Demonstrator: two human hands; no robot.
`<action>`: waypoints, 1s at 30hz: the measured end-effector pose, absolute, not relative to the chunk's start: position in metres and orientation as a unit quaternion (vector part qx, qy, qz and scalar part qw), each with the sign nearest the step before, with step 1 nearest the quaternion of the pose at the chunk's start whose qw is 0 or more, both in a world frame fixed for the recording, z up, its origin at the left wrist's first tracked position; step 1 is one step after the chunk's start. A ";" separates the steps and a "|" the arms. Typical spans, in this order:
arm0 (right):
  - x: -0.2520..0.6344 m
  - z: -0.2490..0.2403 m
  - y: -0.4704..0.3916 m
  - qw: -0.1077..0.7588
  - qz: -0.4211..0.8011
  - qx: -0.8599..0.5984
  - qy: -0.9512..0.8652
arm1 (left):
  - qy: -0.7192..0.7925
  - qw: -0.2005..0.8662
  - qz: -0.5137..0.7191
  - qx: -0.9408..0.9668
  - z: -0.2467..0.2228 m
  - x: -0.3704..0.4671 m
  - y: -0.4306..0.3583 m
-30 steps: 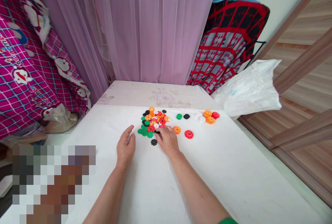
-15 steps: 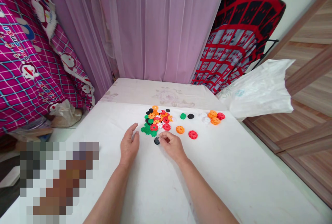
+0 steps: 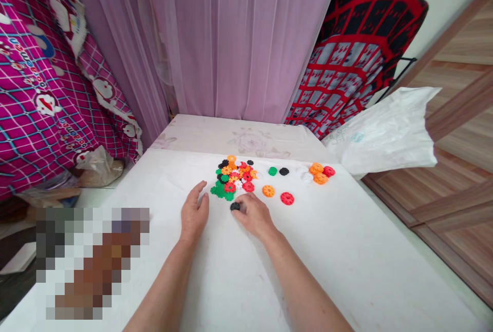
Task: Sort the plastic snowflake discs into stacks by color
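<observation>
My right hand (image 3: 253, 214) pinches a black notched plastic disc (image 3: 234, 207) just in front of a mixed pile of flower-shaped discs (image 3: 232, 173). The pile is green, red, orange, white and black. My left hand (image 3: 194, 211) rests to the left of it, fingers and thumb apart, holding nothing. Right of my right hand lie an orange disc (image 3: 268, 191) and a red disc (image 3: 287, 198). Behind them are a green disc (image 3: 272, 171) and a black disc (image 3: 284, 171).
White discs (image 3: 307, 176) and a cluster of orange discs (image 3: 319, 173) with red lie at the right on the white table (image 3: 331, 250). A white plastic bag (image 3: 389, 129) stands at the table's right edge. Purple curtains (image 3: 246, 39) hang behind.
My right hand has closed its fingers and thumb further around the black disc, which now shows a narrower outline. My left hand stays open in nearly the same place.
</observation>
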State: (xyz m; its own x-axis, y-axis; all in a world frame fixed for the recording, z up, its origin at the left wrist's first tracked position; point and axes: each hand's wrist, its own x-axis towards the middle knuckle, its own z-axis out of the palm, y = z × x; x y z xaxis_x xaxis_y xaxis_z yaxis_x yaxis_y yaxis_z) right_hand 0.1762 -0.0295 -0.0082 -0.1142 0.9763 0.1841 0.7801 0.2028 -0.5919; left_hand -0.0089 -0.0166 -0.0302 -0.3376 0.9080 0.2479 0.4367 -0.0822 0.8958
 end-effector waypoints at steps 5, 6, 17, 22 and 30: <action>0.178 -0.012 -0.025 0.346 0.351 -0.590 -0.640 | 0.641 0.236 0.508 0.525 -0.030 -0.010 -0.018; 0.184 -0.011 -0.022 0.367 0.385 -0.576 -0.621 | 0.643 0.239 0.506 0.523 -0.030 -0.011 -0.018; 0.330 0.036 0.057 0.481 0.399 -0.683 -0.377 | 0.645 0.251 0.495 0.526 -0.028 -0.014 -0.019; 0.338 0.032 0.083 0.430 0.414 -0.701 -0.390 | 0.645 0.258 0.495 0.522 -0.028 -0.014 -0.020; 0.342 0.016 0.100 0.349 0.356 -0.748 -0.438 | 0.653 0.268 0.492 0.509 -0.026 -0.013 -0.022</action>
State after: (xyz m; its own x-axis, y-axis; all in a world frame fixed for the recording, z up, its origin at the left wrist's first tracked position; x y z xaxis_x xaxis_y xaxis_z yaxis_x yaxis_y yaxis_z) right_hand 0.3424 0.0998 0.0160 0.3633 0.9035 -0.2271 0.4074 -0.3733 -0.8335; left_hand -0.0126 -0.0222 -0.0257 -0.3375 0.9291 0.1510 0.4012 -0.0032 0.9160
